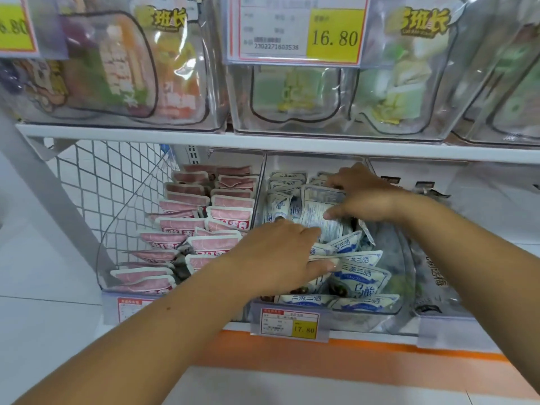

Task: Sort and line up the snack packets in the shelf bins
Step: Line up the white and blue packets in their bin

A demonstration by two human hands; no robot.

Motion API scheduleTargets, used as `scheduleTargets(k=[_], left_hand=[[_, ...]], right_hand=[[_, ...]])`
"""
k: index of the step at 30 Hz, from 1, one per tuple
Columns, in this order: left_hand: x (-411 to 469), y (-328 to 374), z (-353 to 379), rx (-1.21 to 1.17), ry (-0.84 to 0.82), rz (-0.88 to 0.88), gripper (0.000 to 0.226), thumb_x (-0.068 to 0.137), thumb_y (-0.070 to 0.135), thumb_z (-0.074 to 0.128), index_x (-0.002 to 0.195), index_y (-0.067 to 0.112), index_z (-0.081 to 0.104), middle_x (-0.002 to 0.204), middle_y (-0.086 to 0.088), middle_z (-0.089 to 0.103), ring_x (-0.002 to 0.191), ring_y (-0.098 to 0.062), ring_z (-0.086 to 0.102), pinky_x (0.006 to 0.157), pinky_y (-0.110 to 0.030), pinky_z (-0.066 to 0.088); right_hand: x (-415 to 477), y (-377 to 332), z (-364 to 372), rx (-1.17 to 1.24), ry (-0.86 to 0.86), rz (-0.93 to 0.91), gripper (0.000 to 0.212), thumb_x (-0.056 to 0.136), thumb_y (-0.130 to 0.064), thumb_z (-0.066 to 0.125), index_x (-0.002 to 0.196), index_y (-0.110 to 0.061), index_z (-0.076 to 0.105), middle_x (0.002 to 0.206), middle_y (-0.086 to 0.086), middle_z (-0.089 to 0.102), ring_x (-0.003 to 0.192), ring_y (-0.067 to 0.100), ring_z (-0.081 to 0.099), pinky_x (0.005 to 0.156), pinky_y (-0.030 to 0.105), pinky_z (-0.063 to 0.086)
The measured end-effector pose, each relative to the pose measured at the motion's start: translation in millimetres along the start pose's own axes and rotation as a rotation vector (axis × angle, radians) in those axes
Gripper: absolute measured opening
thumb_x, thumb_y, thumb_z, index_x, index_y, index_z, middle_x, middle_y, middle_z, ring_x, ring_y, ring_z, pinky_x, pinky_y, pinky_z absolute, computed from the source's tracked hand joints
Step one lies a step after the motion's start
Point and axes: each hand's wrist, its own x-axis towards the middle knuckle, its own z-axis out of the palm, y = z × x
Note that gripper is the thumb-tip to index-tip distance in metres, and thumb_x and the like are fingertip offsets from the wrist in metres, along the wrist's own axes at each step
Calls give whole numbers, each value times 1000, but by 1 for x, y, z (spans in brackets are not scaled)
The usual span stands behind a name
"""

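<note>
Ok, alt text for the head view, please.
Both hands work in the middle clear bin of blue-and-white packets: the right hand pinches one packet, the left hand reaches among those nearer the front. Pink packets fill the bin beside it.

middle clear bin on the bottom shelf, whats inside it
Blue-and-white snack packets: upright rows at the back, a loose jumble in front. The right hand pinches one pale packet; the left hand rests on others. Whatever lies under both hands and at the bottom is hidden.
</note>
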Motion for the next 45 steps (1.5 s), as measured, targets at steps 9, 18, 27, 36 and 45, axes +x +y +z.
scheduleTargets(k=[9, 18, 27, 36, 45], left_hand=[[-12, 7, 4, -355, 302, -87, 74, 82, 73, 49, 142, 35, 28, 143, 15, 36, 129, -7, 38, 104, -29, 34], [-30, 1, 0, -635, 470, 61, 81, 78, 37, 77, 141, 55, 29, 147, 43, 3, 133, 22, 11, 99, 1, 16], [-29, 0, 5, -705, 707, -14, 18, 93, 34, 60, 109, 42, 63, 96, 22, 66, 89, 2, 59, 73, -13, 46], [-35, 1, -7, -1142, 544, -100, 14, 98, 28, 50, 108, 29, 60, 94, 14, 74, 91, -4, 69, 84, -32, 52], [-33, 10, 5, -428, 389, -66, 64, 79, 66, 58, 136, 43, 42, 132, 28, 45, 123, 7, 33, 109, -29, 33]], right_hand=[[-71, 6, -6, 697, 402, -78, 29, 81, -24, 76, 106, -19, 62, 97, -9, 67, 79, 1, 65, 56, 5, 45], [-84, 10, 21, 1331, 189, -101, 58, 70, -18, 73, 124, -2, 56, 111, 13, 70, 92, 26, 71, 61, 26, 59], [-105, 0, 17, 1101, 76, -171, 53, 79, -48, 66, 119, -14, 60, 88, 17, 71, 80, 27, 70, 71, 31, 58], [-110, -13, 20, 1004, 245, -172, 24, 85, -24, 68, 109, -24, 70, 99, -4, 75, 88, 12, 71, 82, 30, 53], [-134, 16, -9, 1001, 377, -168, 31, 79, -7, 69, 109, -13, 65, 98, 2, 75, 85, 16, 72, 77, 24, 58]])
